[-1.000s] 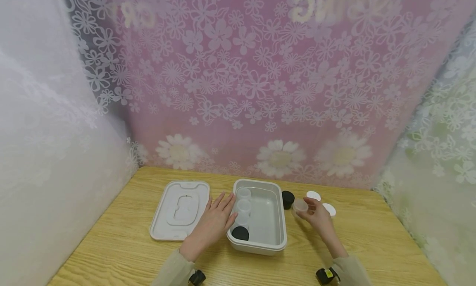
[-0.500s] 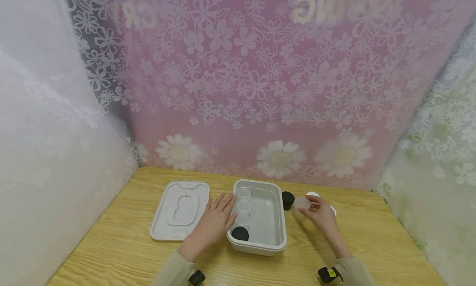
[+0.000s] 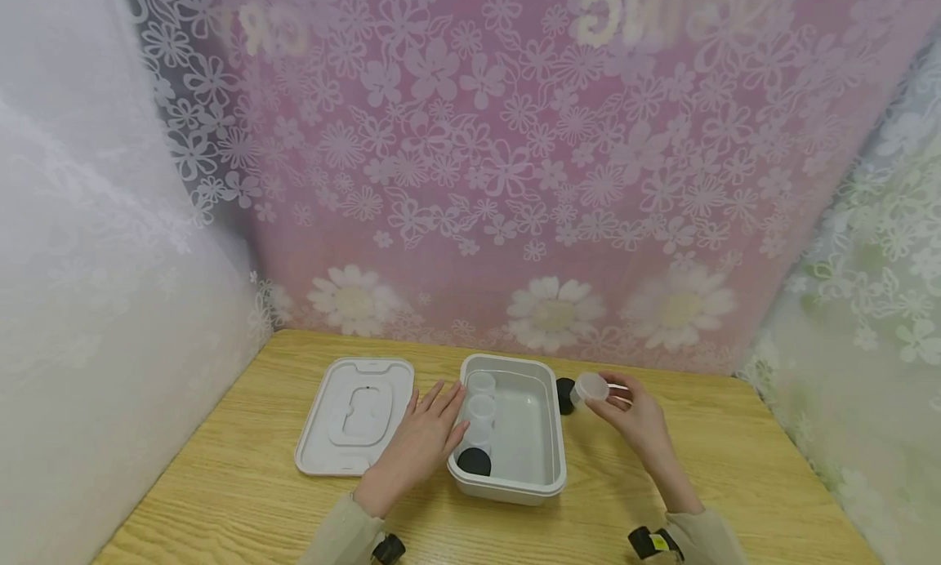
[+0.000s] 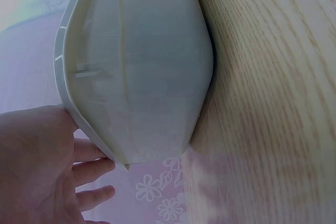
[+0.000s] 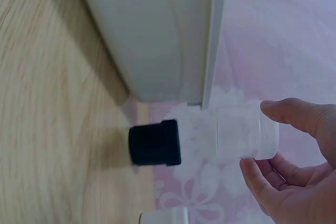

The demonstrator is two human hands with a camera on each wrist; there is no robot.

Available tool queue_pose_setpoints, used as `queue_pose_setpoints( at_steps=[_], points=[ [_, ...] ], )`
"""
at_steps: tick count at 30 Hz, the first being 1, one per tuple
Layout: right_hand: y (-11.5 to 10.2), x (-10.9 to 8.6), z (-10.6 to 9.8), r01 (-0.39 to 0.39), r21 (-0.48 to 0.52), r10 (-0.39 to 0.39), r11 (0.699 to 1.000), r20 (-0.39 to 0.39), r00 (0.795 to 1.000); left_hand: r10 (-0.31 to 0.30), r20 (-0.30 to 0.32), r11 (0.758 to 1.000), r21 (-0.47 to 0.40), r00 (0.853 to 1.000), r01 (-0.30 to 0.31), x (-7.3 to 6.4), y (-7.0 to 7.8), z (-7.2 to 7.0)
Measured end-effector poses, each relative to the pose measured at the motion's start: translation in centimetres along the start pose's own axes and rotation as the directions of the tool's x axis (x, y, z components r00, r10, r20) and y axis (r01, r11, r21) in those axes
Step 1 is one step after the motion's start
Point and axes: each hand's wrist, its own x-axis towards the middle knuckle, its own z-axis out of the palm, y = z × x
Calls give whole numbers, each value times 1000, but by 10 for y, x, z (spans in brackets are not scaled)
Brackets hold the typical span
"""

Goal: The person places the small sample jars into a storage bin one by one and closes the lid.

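Note:
My right hand (image 3: 635,422) pinches a clear plastic jar with a ribbed screw lid (image 5: 239,132) between thumb and fingers. The jar is held above the table, right of the white plastic box (image 3: 560,442). Close by stands a black jar (image 5: 153,142), partly behind the clear one in the head view. My left hand (image 3: 419,442) rests on the box's left rim with fingers outstretched. Along the left inner wall of the box is a row of several jars: clear ones (image 3: 481,408) and, at the near end, a black-topped one (image 3: 474,462).
A white box lid (image 3: 312,434) lies flat on the wooden table (image 3: 243,467), left of the box. In the right wrist view, part of a white jar (image 5: 167,217) shows at the bottom edge. Flowered curtains (image 3: 470,140) enclose the table's back and sides.
My right hand has raised the clear jar from near the tabletop. The hand now covers the white-topped jars seen earlier behind it. My left hand has stayed in place.

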Motion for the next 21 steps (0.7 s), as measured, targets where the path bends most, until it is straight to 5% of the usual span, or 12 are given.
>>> queue_pose_setpoints(
  at_steps=[11,21],
  points=[
    [-20,-7,15,119,118,-133,986,122,984,21,-31,1000,-2,999,-21,-1,-2,3],
    [-18,4,27,255,169,-296,952,295,908,2,0,1000,2,1000,-2,0,-2,2]
  ],
)
